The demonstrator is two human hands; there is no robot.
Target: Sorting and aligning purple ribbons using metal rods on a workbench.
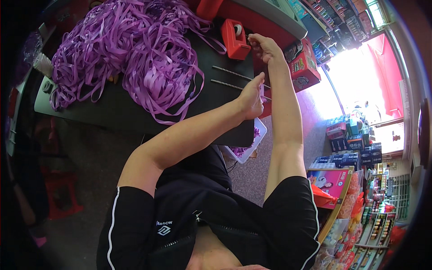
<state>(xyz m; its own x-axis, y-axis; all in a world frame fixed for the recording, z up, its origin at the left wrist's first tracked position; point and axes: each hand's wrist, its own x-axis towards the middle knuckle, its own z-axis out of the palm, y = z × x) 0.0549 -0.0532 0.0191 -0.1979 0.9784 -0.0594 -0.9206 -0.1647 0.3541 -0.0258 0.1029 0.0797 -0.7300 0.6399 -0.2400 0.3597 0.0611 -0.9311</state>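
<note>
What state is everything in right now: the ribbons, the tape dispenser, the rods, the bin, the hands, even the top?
Purple ribbons: heaped loosely, loops spilling across the black table.
Red tape dispenser: on the table, a pale roll inside.
Two thin rods: side by side, apart.
White bin: open, purple pieces inside.
Left hand: thumb raised, grip unclear.
Right hand: fingers bent beside the dispenser.
Black top: zip open at the neck.

The purple ribbons (157,72) look satiny, the tape dispenser (234,50) glossy plastic, the rods (229,72) metal, the tabletop (216,114) smooth, matt.
</note>
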